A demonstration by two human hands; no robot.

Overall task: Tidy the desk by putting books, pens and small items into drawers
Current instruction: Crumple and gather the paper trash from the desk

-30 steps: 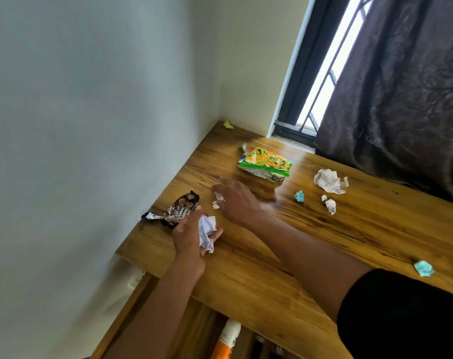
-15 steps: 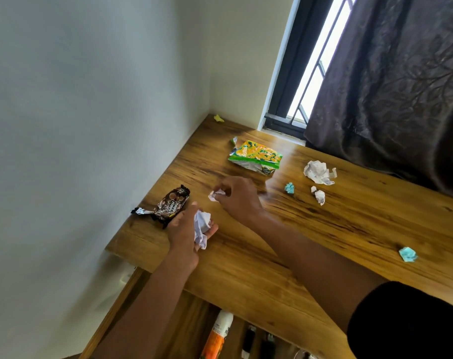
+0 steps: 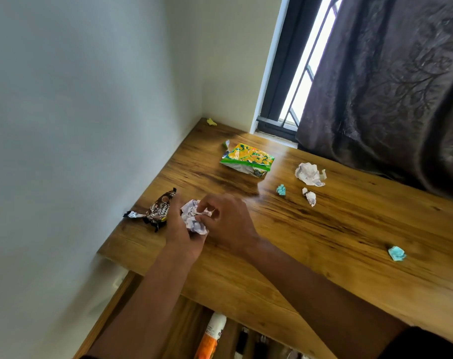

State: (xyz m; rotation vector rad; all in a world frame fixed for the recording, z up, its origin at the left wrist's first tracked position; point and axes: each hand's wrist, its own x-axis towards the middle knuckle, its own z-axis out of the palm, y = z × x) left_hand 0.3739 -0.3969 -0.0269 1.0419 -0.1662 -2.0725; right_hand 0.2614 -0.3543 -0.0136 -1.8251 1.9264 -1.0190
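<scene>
In the head view, a crumpled white paper wad (image 3: 193, 218) is cupped in the left hand (image 3: 180, 229) just above the desk (image 3: 323, 255), while a small scrap is pinched into it by the right hand (image 3: 228, 221), presumably so the litter is carried together. An open drawer (image 3: 194, 332) is seen below.

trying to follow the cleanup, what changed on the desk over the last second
The right hand picked a small white paper scrap off the desk and carried it back to the crumpled white paper that the left hand holds; both hands now meet on that wad. The brown wrapper, green snack packet and the other paper balls stayed where they were.
</scene>
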